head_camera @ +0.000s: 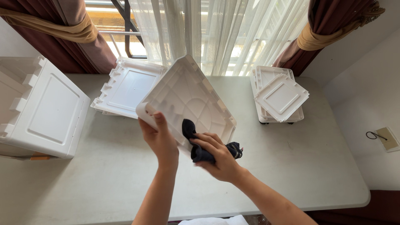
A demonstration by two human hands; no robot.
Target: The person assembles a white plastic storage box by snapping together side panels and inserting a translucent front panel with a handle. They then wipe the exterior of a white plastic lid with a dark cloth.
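Standing on a pale table, stacked white trays are noted far left. A tilted white tray is gripped by the left hand; a dark cloth is pinched against it by the right hand.

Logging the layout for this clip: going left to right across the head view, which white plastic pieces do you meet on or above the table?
Large white bin → flat white tray by the window → white panel held up in the hands → stack of white trays at the right.

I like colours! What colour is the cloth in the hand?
Dark navy cloth, in the right hand; head view.
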